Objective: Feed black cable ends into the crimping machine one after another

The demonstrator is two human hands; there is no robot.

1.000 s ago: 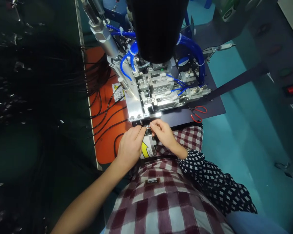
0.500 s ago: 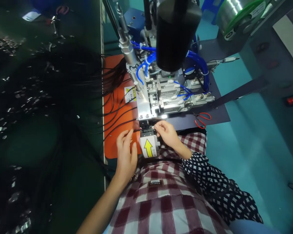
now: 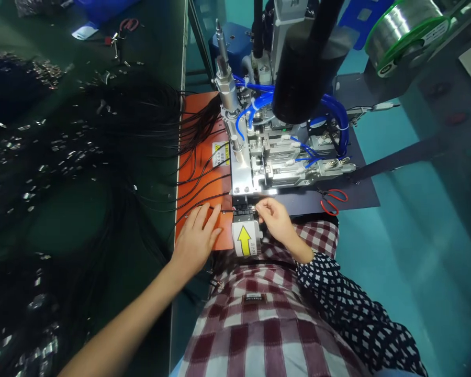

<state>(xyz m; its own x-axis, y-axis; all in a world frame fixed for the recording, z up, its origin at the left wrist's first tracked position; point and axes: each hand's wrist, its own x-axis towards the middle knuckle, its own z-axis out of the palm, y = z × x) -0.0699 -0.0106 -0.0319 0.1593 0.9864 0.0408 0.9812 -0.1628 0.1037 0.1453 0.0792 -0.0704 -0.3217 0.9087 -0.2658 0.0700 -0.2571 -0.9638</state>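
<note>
My left hand (image 3: pixel 195 234) lies over the orange plate (image 3: pixel 224 238) with its fingers stretched out, at a thin black cable (image 3: pixel 215 196) that runs toward the machine. My right hand (image 3: pixel 277 222) is closed in a pinch at the small metal end (image 3: pixel 254 209) of a black cable, at the right side of the dark feed block (image 3: pixel 242 214). Its fingertips partly cover that end. Just below the block sits a white cover (image 3: pixel 246 239) bearing a yellow arrow. Above my hands stands the machine's metal cylinder (image 3: pixel 235 131), fixed to a silver bracket (image 3: pixel 242 180).
Black cables (image 3: pixel 141 112) and shiny metal bits spread over the dark table (image 3: pixel 70 220) at left. Red-handled scissors (image 3: pixel 333 201) lie right of the machine. A black cylinder (image 3: pixel 298 78) hangs overhead. Beyond it is a green-rimmed wire spool (image 3: pixel 408 34).
My left hand has drawn leftward from the feed block and flattened onto the orange plate. My right hand keeps its pinch at the block. The whole view has shifted, so the machine appears farther right.
</note>
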